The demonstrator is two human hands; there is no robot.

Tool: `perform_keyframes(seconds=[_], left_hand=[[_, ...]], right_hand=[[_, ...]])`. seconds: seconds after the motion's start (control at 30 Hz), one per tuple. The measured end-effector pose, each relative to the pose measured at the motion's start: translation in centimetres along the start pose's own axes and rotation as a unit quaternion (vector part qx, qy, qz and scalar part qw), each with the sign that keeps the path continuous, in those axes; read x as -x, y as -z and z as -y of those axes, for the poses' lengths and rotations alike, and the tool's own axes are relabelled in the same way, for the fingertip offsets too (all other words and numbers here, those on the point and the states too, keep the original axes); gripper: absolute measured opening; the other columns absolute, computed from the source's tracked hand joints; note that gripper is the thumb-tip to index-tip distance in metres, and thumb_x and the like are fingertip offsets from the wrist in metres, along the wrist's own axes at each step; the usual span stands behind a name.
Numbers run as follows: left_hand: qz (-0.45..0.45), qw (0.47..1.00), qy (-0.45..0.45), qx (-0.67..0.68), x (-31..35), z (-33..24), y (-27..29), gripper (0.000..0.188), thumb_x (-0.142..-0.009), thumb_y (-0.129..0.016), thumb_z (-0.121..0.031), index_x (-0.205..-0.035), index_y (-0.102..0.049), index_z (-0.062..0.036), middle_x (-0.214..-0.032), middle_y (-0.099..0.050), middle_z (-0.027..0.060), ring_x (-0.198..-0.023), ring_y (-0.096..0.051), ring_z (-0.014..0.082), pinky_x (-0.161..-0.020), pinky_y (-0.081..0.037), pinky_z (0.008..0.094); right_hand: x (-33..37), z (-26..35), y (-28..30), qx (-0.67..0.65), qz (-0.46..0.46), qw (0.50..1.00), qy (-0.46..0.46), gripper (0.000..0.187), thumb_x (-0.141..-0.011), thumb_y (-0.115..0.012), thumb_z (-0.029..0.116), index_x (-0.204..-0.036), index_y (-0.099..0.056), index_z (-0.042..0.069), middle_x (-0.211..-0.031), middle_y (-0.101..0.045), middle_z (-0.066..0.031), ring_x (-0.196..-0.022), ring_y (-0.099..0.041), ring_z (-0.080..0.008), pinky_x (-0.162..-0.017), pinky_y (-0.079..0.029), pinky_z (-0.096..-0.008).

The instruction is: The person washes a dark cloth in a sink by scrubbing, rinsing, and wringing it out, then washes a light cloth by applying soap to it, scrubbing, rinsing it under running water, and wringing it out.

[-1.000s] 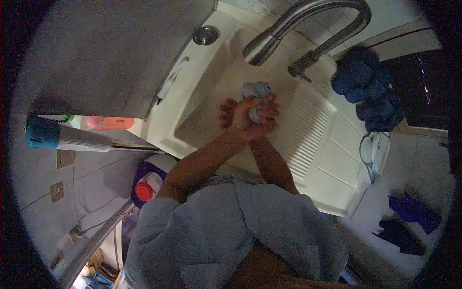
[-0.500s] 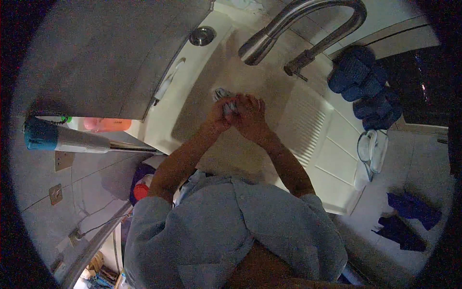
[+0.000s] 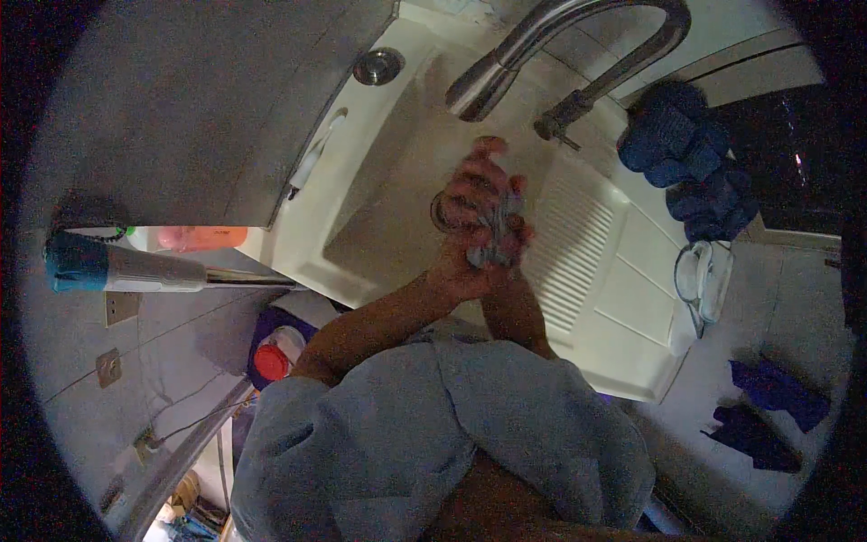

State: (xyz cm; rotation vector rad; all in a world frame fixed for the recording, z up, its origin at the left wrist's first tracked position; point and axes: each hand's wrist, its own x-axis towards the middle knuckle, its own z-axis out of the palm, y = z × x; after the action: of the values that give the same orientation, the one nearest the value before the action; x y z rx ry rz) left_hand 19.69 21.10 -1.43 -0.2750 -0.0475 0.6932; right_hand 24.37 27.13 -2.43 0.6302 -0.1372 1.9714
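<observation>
Over the white sink basin (image 3: 388, 235) both of my hands are clasped together around a small grey cloth (image 3: 495, 237). My left hand (image 3: 470, 194) lies on top with fingers curled over the cloth. My right hand (image 3: 511, 237) presses against it from the right and is partly hidden. The curved metal faucet (image 3: 551, 36) arches just above and beyond the hands.
A ribbed drainboard (image 3: 587, 262) lies right of the basin. A dark blue cloth (image 3: 691, 172) and a clear object (image 3: 703, 280) sit at the far right. A grey counter (image 3: 208, 117) runs on the left, with a red-capped container (image 3: 271, 359) below.
My clasped hands with the cloth moved left toward the basin's middle, then back right and nearer to me.
</observation>
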Motion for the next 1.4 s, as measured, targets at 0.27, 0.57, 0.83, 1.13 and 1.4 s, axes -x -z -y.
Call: perform_keyframes(seconds=[0.27,0.57,0.83,1.13,1.4], left_hand=[[-0.203,0.931,0.026,-0.302,-0.1,-5.5,2.8,0.02,-0.064,-0.054,-0.013,-0.08,-0.047,-0.0036,-0.061,-0.045,0.0026,-0.049,-0.041,0.0105,-0.038,-0.033,0.0216],[-0.272,0.626,-0.038,-0.73,-2.8,-8.6,11.9,0.018,-0.066,-0.056,-0.017,-0.077,-0.05,-0.0049,-0.066,-0.05,0.0029,-0.052,-0.048,0.0134,-0.046,-0.04,0.0232],[-0.105,0.872,0.067,-0.473,-3.0,-7.6,8.7,0.015,-0.068,-0.053,-0.016,-0.079,-0.046,-0.0069,-0.067,-0.048,0.0001,-0.055,-0.044,0.008,-0.046,-0.036,0.0198],[-0.079,0.989,0.091,-0.088,-1.4,-4.8,4.4,0.026,-0.068,-0.051,-0.016,-0.089,-0.042,-0.0048,-0.067,-0.046,0.0027,-0.059,-0.046,0.011,-0.047,-0.041,0.023],[0.128,0.988,0.044,0.073,-0.1,1.8,-0.5,0.034,-0.068,-0.051,-0.016,-0.096,-0.037,-0.0026,-0.085,-0.04,0.0121,-0.063,-0.047,0.014,-0.038,-0.041,0.0206]], right_hand=[[-0.2,4.0,2.2,0.534,-0.308,0.759,-0.209,0.01,-0.073,-0.045,0.011,-0.081,-0.039,0.006,-0.057,-0.041,-0.0026,-0.047,-0.042,-0.0116,-0.043,-0.039,-0.027],[8.3,7.9,17.1,0.768,-0.182,0.607,0.092,0.016,-0.075,-0.041,0.015,-0.086,-0.04,0.004,-0.068,-0.043,-0.0057,-0.059,-0.043,-0.0109,-0.053,-0.037,-0.0226],[3.8,8.1,6.3,0.665,-0.341,0.657,-0.098,0.033,-0.078,-0.036,0.035,-0.076,-0.046,0.004,-0.061,-0.045,-0.0021,-0.053,-0.043,-0.0098,-0.051,-0.035,-0.0234],[1.9,7.3,1.0,0.354,-0.286,0.868,-0.198,0.049,-0.073,-0.033,0.049,-0.102,-0.04,0.009,-0.087,-0.045,-0.0115,-0.078,-0.045,-0.0231,-0.067,-0.038,-0.0318],[2.1,-3.5,-3.8,-0.072,0.076,0.995,0.001,0.042,-0.073,-0.041,0.04,-0.107,-0.032,0.016,-0.098,-0.034,-0.0077,-0.092,-0.03,-0.0221,-0.063,-0.04,-0.0317]])
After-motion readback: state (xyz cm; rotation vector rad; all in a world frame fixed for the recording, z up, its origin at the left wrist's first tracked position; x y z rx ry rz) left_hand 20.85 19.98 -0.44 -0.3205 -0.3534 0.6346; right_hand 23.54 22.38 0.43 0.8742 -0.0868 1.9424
